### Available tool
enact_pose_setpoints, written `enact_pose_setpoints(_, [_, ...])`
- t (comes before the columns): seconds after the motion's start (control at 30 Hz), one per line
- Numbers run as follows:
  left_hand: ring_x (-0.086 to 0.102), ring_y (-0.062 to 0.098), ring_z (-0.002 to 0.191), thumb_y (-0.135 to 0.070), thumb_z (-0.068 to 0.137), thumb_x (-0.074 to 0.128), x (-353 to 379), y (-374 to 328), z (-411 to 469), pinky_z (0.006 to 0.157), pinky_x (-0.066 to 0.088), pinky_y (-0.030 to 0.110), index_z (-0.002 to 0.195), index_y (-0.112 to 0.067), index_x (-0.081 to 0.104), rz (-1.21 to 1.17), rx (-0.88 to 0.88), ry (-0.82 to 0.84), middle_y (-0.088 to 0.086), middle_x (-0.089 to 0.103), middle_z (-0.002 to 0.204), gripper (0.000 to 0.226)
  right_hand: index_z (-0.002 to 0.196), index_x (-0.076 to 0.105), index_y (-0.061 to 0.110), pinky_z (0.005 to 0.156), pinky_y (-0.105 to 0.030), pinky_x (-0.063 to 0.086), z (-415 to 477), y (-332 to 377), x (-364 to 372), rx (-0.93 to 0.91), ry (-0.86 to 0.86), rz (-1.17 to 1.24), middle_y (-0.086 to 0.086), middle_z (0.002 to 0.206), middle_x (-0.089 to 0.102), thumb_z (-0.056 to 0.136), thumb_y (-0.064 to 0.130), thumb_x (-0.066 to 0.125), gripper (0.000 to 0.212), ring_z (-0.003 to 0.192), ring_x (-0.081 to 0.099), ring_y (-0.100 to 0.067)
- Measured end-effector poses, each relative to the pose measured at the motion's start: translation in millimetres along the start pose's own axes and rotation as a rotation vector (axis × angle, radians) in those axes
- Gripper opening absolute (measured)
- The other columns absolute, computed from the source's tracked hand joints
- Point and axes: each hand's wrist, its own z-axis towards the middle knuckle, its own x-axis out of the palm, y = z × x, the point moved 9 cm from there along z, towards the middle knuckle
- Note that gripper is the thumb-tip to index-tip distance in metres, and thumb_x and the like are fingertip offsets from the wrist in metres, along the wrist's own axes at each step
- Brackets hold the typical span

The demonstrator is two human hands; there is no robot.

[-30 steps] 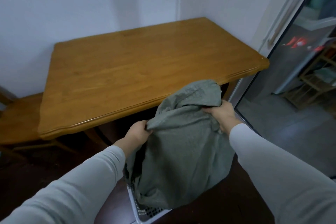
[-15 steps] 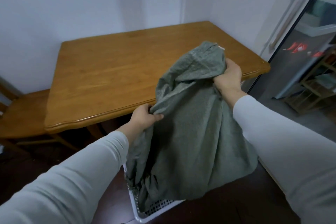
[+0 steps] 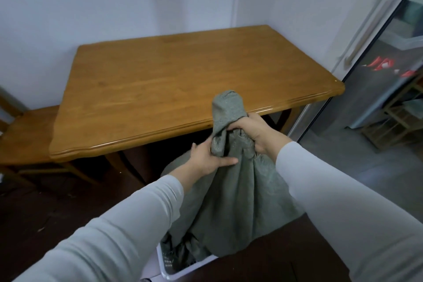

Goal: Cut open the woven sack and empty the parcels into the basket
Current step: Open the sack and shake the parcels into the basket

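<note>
You're bunching the one grey-green sack (image 3: 231, 199) tighter now, its top lower than a moment ago, hanging over the one white basket (image 3: 170, 276). Both hands are gripping it: left hand (image 3: 206, 160), right hand (image 3: 256, 130), closer together, before the counter (image 3: 183, 80).

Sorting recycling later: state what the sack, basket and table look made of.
Sack: grey-green woven fabric, matte, soft creases; fibre unclear. Basket: likely white plastic, perforated wall, smooth rim. Table: wood, visible grain, glossy amber varnish.
</note>
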Motion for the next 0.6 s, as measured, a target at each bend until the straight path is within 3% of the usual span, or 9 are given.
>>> enact_pose_setpoints(0.07, [0.059,0.023,0.117,-0.03,0.077,0.076,12,7,3,0.102,0.042,0.032,0.118,-0.008,0.064,-0.194,-0.103,0.0,0.005,0.067,0.118,0.048,0.117,0.058,-0.007,0.076,-0.042,0.056,5,-3,-13,0.022,0.02,0.065,-0.02,0.09,0.068,0.075,-0.003,0.067,0.043,0.082,0.067,-0.033])
enact_pose_setpoints(0.13, [0.063,0.026,0.107,-0.03,0.081,0.072,16,17,6,0.096,0.049,0.033,0.108,-0.005,0.068,-0.221,-0.191,-0.044,0.009,0.069,0.111,0.038,0.128,0.052,-0.002,0.085,-0.044,0.054,13,-3,-33,0.008,0.009,0.011,-0.018,0.103,0.067,0.075,0.006,0.074,0.058,0.092,0.066,-0.033])
enact_pose_setpoints(0.2, [0.063,0.026,0.105,-0.033,0.084,0.068,21,28,5,0.094,0.049,0.032,0.109,-0.004,0.068,-0.214,-0.263,-0.061,0.01,0.068,0.109,0.038,0.144,0.033,0.013,0.101,-0.046,0.044,20,8,-63,-0.103,-0.105,-0.34,-0.016,0.136,0.048,0.074,0.028,0.077,0.084,0.122,0.051,-0.033])
enact_pose_setpoints(0.27, [0.062,0.027,0.104,-0.035,0.085,0.065,26,37,7,0.09,0.048,0.031,0.109,-0.004,0.066,-0.211,-0.305,-0.09,0.01,0.068,0.109,0.039,0.149,0.02,0.031,0.112,-0.053,0.028,6,37,-69,-0.463,-0.178,-0.77,-0.008,0.154,0.022,0.075,0.05,0.067,0.09,0.141,0.025,-0.033])
enact_pose_setpoints(0.33, [0.062,0.026,0.097,-0.033,0.086,0.064,32,39,9,0.08,0.048,0.03,0.108,-0.003,0.066,-0.218,-0.322,-0.1,0.011,0.067,0.104,0.037,0.15,0.016,0.033,0.116,-0.06,0.009,-22,40,-28,-0.902,-0.017,-1.179,-0.004,0.159,0.01,0.072,0.066,0.052,0.092,0.147,0.007,-0.03])
enact_pose_setpoints(0.37, [0.061,0.023,0.094,-0.031,0.088,0.063,35,36,10,0.074,0.046,0.029,0.109,-0.002,0.065,-0.212,-0.319,-0.082,0.01,0.066,0.1,0.037,0.151,0.008,0.032,0.115,-0.062,-0.003,-29,18,-5,-0.992,0.139,-1.404,-0.001,0.161,0.001,0.068,0.072,0.05,0.102,0.148,-0.004,-0.028])
enact_pose_setpoints(0.43, [0.059,0.021,0.1,-0.025,0.091,0.059,42,29,13,0.073,0.045,0.025,0.117,0.001,0.06,-0.185,-0.292,0.003,0.012,0.063,0.105,0.036,0.149,-0.014,0.03,0.107,-0.061,-0.022,-19,-42,19,-0.943,0.376,-1.76,0.001,0.159,-0.017,0.061,0.074,0.061,0.124,0.145,-0.021,-0.026])
enact_pose_setpoints(0.53, [0.064,0.022,0.095,-0.024,0.089,0.062,43,40,14,0.077,0.051,0.027,0.109,-0.003,0.064,-0.159,-0.315,0.076,0.012,0.066,0.104,0.029,0.147,-0.022,0.028,0.104,-0.063,-0.023,17,-92,24,-0.786,0.377,-1.811,-0.003,0.161,0.003,0.064,0.058,0.072,0.129,0.149,-0.001,-0.026])
enact_pose_setpoints(0.6, [0.064,0.017,0.074,-0.028,0.083,0.07,42,49,14,0.07,0.053,0.029,0.088,-0.006,0.068,-0.202,-0.365,0.118,0.008,0.068,0.087,0.023,0.15,-0.002,0.028,0.109,-0.06,-0.018,35,-104,25,-0.666,0.347,-1.689,-0.006,0.147,0.041,0.08,0.039,0.062,0.096,0.139,0.035,-0.024])
